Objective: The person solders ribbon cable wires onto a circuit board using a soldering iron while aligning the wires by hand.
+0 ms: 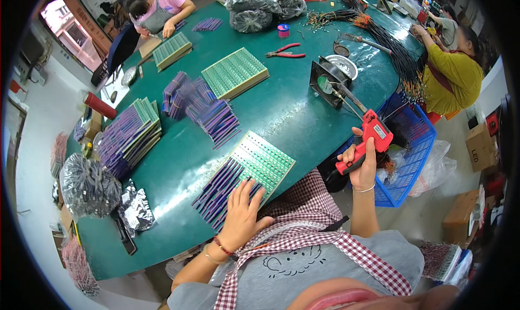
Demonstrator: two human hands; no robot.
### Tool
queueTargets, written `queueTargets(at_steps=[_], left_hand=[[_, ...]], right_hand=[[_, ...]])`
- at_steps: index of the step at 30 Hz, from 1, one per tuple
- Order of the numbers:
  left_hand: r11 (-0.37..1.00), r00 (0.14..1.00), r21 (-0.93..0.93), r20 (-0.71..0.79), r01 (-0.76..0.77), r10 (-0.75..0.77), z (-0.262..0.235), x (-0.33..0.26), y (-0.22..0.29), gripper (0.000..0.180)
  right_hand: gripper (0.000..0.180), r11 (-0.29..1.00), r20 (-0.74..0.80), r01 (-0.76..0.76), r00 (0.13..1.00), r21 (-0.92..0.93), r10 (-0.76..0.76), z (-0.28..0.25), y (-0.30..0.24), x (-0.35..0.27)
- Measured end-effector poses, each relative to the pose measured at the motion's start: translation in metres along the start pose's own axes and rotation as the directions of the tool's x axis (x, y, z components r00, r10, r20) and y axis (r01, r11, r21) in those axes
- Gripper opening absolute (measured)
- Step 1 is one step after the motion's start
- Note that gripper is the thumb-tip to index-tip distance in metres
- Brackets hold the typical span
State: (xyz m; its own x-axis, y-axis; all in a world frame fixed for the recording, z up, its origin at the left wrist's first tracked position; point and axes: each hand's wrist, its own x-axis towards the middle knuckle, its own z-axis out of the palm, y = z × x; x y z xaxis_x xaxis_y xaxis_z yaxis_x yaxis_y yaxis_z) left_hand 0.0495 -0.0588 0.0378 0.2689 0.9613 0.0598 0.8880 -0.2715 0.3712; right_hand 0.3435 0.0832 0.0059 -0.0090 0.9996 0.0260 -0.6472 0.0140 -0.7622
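Note:
My right hand [364, 161] is wrapped round the grip of a red soldering gun [375, 132]. The gun's long metal tip reaches up and left to a dark stand [326, 82] near the table's right edge. My left hand [243, 210] lies palm down with fingers stretched out. Beneath its fingertips is a green-and-white circuit board panel [265, 158], close to the table's near edge. Rows of dark purple strips [215, 199] cover the panel's lower left part, some of them partly under my left hand.
Stacked green panels [235, 73] and loose purple strips [214, 120] lie farther in on the green table [179, 201]. Red-handled pliers [287, 51] and a white bowl [346, 66] are at the back. A blue basket [420, 158] stands right of the table. Two co-workers sit nearby.

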Motion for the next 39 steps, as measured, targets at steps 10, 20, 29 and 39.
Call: queueTargets(at_steps=[10,20,29,39], left_hand=[[0.98,1.0,0.198,0.023,0.014,-0.019,0.039,0.007,-0.035,0.077],[0.979,0.99,0.159,0.079,-0.13,0.119,0.024,0.005,-0.07,0.063],[0.998,0.979,-0.062,-0.204,-0.003,-0.009,0.006,0.026,-0.059,0.033],[0.948,0.932,-0.169,-0.203,0.268,-0.3,0.017,0.049,-0.06,0.01]], right_hand=[[0.057,0.996,0.025,-0.082,0.996,-0.036,0.083,0.014,-0.009,0.004],[0.061,0.977,0.105,-0.205,0.972,-0.05,0.209,0.014,0.006,-0.009],[0.063,0.955,0.158,-0.276,0.944,-0.105,0.291,0.026,0.017,-0.006],[0.068,0.908,0.133,-0.262,0.938,-0.327,0.319,0.049,0.02,-0.024]])
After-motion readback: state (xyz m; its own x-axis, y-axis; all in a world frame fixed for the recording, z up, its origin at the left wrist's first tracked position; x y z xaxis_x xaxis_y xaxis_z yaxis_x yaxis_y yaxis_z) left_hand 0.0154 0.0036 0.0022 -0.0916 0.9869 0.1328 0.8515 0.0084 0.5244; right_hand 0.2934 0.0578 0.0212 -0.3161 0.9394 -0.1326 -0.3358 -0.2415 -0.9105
